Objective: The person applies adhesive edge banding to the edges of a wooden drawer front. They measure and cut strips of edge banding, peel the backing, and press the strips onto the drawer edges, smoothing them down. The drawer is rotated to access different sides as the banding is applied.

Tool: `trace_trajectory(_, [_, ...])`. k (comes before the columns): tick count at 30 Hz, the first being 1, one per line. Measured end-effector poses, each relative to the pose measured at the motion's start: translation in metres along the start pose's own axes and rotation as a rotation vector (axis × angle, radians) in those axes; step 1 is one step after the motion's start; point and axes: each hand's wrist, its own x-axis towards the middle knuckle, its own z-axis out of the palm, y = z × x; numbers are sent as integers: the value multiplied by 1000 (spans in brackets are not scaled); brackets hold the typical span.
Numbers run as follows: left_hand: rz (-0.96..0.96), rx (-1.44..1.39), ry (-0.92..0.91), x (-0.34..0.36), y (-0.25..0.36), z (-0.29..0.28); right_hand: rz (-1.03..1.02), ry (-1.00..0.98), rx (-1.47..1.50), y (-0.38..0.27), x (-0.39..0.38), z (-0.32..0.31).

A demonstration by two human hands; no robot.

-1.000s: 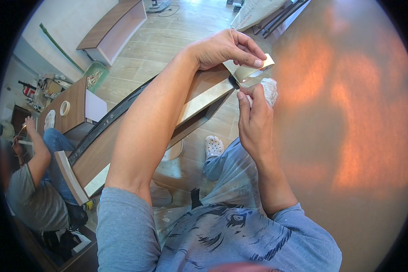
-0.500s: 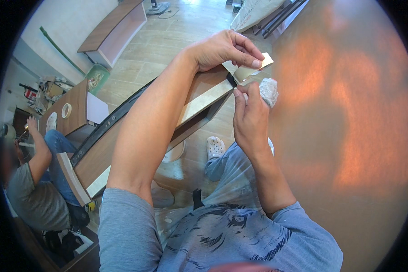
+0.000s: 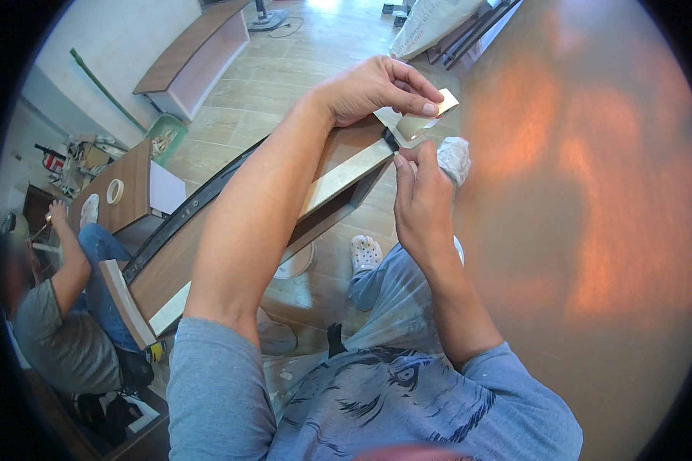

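A long wood-grain piece of furniture (image 3: 165, 261) with pale front edges lies slantwise under my left forearm. At its far right corner is a short black band (image 3: 390, 140). My left hand (image 3: 384, 91) pinches the free end of a pale, curling strip (image 3: 447, 100) that looks like tape, between thumb and fingers. Below it my right hand (image 3: 424, 192) is closed, with its thumb and forefinger together at that corner beside the strip. A crumpled white rag (image 3: 454, 160) bulges from the far side of the right hand, held in its fingers. Its palm side is hidden.
A large brown panel (image 3: 530, 253) stretches along my right. At the left, a person (image 3: 65, 330) sits beside a wooden piece bearing a tape roll (image 3: 114, 191). A green bin (image 3: 169, 138), a wood-topped unit (image 3: 192, 46) and a white sack (image 3: 434, 27) stand farther off.
Both hands have shifted only slightly, and the strip bends a little differently at the corner. The right hand keeps the rag.
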Motion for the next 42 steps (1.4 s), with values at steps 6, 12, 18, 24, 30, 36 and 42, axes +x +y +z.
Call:
trace_trajectory(6, [1, 29, 16, 1, -1, -1, 40, -20, -11, -3, -6, -8])
trace_trajectory(12, [-1, 33, 12, -1, -1, -1, -7, 11, 5, -1, 1, 0])
trace_trajectory(18, [-14, 5, 12, -1, 2, 0, -15, 11, 2, -1, 3, -2])
trace_trajectory(24, [43, -4, 40, 1, -3, -1, 34, 44, -31, 10, -6, -12])
trace_trajectory(30, [151, -206, 294, 4, -7, -8, 318, 67, 334, 37, -3, -21])
trace_trajectory(36, [295, -300, 560, 9, -10, -18, 442, 65, 729, 44, 17, -19])
trace_trajectory(42, [356, -292, 665, 10, -9, -24, 512, -170, 800, 42, 35, 1])
